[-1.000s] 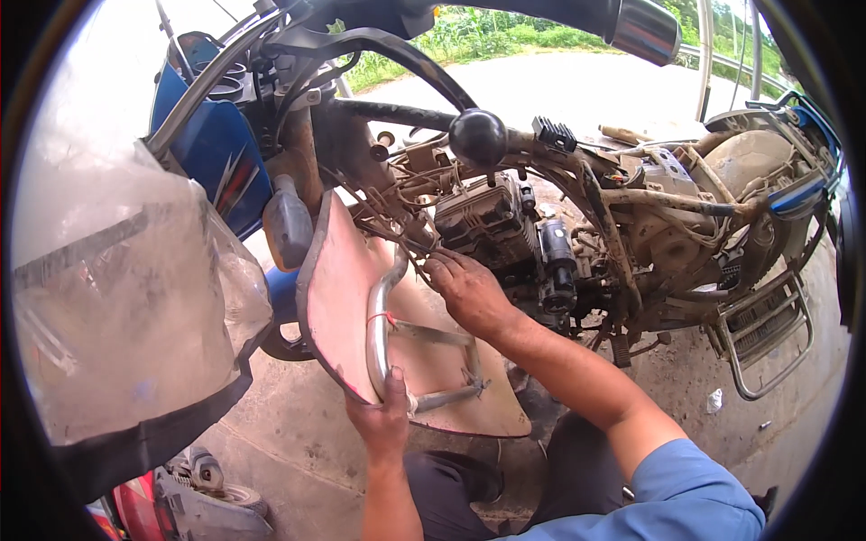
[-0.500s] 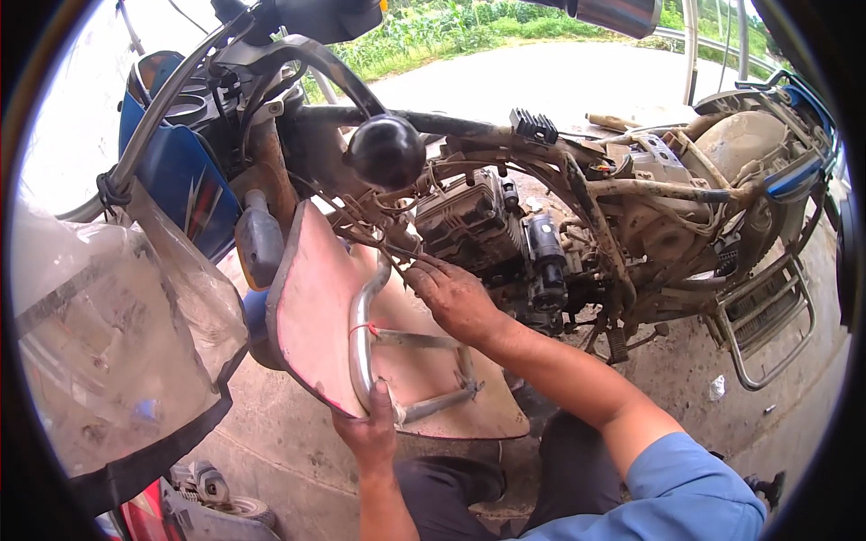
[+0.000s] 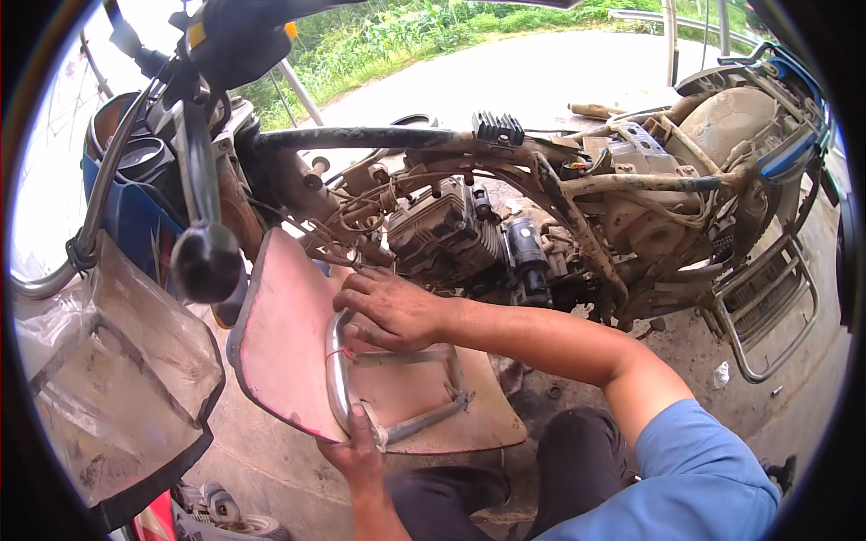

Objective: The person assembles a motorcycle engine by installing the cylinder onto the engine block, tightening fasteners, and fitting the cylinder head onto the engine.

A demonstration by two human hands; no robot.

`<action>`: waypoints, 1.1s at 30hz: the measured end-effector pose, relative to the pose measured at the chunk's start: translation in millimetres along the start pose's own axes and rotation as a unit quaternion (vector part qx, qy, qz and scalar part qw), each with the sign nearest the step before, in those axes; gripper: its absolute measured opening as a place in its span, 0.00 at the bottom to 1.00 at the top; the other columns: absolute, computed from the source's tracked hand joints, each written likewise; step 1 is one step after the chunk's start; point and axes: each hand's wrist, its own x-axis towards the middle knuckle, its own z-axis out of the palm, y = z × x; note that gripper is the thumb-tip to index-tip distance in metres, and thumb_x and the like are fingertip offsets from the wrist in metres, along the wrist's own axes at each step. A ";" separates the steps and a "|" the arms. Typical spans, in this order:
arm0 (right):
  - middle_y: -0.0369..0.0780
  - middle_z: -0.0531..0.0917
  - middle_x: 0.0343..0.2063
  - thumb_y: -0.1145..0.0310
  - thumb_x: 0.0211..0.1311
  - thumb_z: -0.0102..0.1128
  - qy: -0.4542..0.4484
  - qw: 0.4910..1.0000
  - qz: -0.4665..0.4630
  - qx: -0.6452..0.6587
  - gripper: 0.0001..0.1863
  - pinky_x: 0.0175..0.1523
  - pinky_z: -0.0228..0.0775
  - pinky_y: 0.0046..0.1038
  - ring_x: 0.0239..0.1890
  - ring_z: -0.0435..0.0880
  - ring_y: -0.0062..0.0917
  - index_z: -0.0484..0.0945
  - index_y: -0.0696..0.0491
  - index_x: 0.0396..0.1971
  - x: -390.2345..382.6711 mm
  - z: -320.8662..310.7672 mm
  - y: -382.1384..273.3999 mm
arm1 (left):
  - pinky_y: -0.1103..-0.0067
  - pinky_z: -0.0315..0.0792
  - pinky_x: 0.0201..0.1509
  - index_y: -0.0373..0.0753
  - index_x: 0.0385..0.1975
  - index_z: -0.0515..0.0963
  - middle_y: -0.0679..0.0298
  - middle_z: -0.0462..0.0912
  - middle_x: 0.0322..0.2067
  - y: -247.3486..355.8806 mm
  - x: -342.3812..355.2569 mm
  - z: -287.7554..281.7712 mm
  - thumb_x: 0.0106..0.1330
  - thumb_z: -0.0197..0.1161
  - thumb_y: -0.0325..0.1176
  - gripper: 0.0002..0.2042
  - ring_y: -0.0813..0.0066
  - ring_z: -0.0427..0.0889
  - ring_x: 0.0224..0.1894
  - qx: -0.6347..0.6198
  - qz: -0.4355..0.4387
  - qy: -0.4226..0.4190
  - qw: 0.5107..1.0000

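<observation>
Beside the stripped motorcycle (image 3: 451,234), a curved pink-faced panel (image 3: 406,383) is held tilted; stiff, light handling is expected. Best hold is offered by its metal tube (image 3: 338,379). The panel's edge is pinched by the left hand (image 3: 356,458); the right hand's (image 3: 392,311) grip, over the tube, cannot be confirmed.

- Panel (image 3: 284,361): I log pale pink, dark grey edge, thin red line along the rim.
- Bar (image 3: 336,374): silver; on my feed its tie (image 3: 341,353) shows red.
- Engine (image 3: 442,236): dark grey, patched with brown.
- Frame (image 3: 645,183): I record black under mud-brown.
- Fairing (image 3: 135,203): blue.
- Plastic sheet (image 3: 122,379): cloudy, black-bordered.
- Sleeve (image 3: 695,451): plain blue.
- Trousers (image 3: 577,460): I enter dark grey.
- Roadside plants (image 3: 424,45): green.
</observation>
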 end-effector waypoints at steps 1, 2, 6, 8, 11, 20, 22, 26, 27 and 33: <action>0.51 0.78 0.52 0.52 0.75 0.51 -0.019 0.998 -0.050 0.011 0.23 0.64 0.66 0.48 0.56 0.77 0.47 0.77 0.57 0.53 5.3 0.6 5.0 | 0.65 0.66 0.71 0.27 0.75 0.48 0.48 0.70 0.66 -0.6 0.1 2.0 0.72 0.64 0.31 0.39 0.58 0.74 0.66 0.006 0.014 0.015 1.000; 0.51 0.78 0.54 0.52 0.76 0.50 -0.037 0.994 -0.100 0.022 0.24 0.66 0.66 0.47 0.58 0.77 0.48 0.77 0.58 0.55 10.9 -1.0 10.6 | 0.65 0.66 0.71 0.26 0.74 0.51 0.48 0.71 0.66 -1.0 0.3 4.1 0.72 0.64 0.32 0.37 0.57 0.74 0.65 0.013 0.028 0.030 0.999; 0.53 0.80 0.54 0.53 0.75 0.51 -0.152 0.979 -0.062 0.120 0.26 0.63 0.71 0.45 0.57 0.79 0.51 0.76 0.61 0.58 24.9 -4.3 15.0 | 0.64 0.67 0.70 0.25 0.68 0.63 0.49 0.72 0.65 -0.5 0.5 4.7 0.72 0.63 0.32 0.29 0.58 0.74 0.64 0.018 0.027 0.031 0.999; 0.53 0.80 0.52 0.54 0.76 0.50 -0.159 0.977 -0.055 0.132 0.24 0.62 0.72 0.45 0.55 0.80 0.50 0.77 0.60 0.56 26.9 -3.9 16.1 | 0.64 0.67 0.70 0.24 0.68 0.63 0.49 0.72 0.65 -0.1 0.6 9.8 0.72 0.63 0.33 0.30 0.58 0.74 0.64 0.014 0.036 0.062 0.997; 0.52 0.81 0.49 0.56 0.76 0.49 -0.164 0.976 -0.030 0.138 0.22 0.60 0.73 0.46 0.53 0.80 0.50 0.78 0.59 0.54 28.1 -1.4 13.8 | 0.64 0.66 0.71 0.24 0.68 0.63 0.49 0.72 0.65 -2.1 -0.8 1.7 0.72 0.64 0.33 0.30 0.58 0.74 0.65 0.018 0.023 0.034 0.999; 0.50 0.82 0.43 0.60 0.75 0.50 -0.116 0.987 -0.016 0.112 0.17 0.56 0.74 0.46 0.49 0.81 0.48 0.79 0.59 0.48 31.4 10.4 13.2 | 0.62 0.70 0.67 0.21 0.65 0.65 0.46 0.76 0.61 3.1 2.1 7.3 0.71 0.65 0.36 0.30 0.54 0.78 0.60 0.033 0.042 0.041 0.998; 0.49 0.83 0.38 0.61 0.73 0.50 -0.072 0.991 -0.030 0.106 0.16 0.53 0.75 0.47 0.46 0.83 0.48 0.81 0.58 0.40 31.3 16.9 13.7 | 0.62 0.70 0.68 0.21 0.65 0.64 0.46 0.76 0.61 4.2 2.2 8.9 0.71 0.66 0.36 0.31 0.54 0.78 0.61 0.021 0.052 0.041 0.998; 0.49 0.83 0.36 0.63 0.71 0.51 -0.047 0.993 -0.043 0.102 0.14 0.52 0.76 0.46 0.44 0.83 0.48 0.80 0.58 0.37 33.1 25.5 14.6 | 0.62 0.66 0.72 0.22 0.69 0.61 0.46 0.71 0.66 5.8 1.6 5.5 0.73 0.62 0.33 0.31 0.53 0.73 0.66 0.009 0.021 0.009 1.000; 0.50 0.83 0.35 0.63 0.70 0.52 -0.038 0.994 -0.050 0.093 0.14 0.51 0.75 0.46 0.43 0.82 0.48 0.80 0.59 0.36 34.1 26.9 14.3 | 0.62 0.67 0.71 0.22 0.69 0.61 0.45 0.71 0.66 4.6 2.1 5.4 0.72 0.62 0.34 0.31 0.53 0.73 0.66 0.004 0.028 0.011 1.000; 0.51 0.82 0.32 0.64 0.70 0.52 0.005 0.997 -0.047 0.066 0.13 0.51 0.75 0.47 0.42 0.82 0.48 0.77 0.60 0.32 35.6 36.7 12.5 | 0.62 0.69 0.70 0.21 0.68 0.62 0.45 0.71 0.65 5.0 2.4 2.9 0.72 0.63 0.36 0.32 0.53 0.74 0.65 0.018 0.019 0.004 1.000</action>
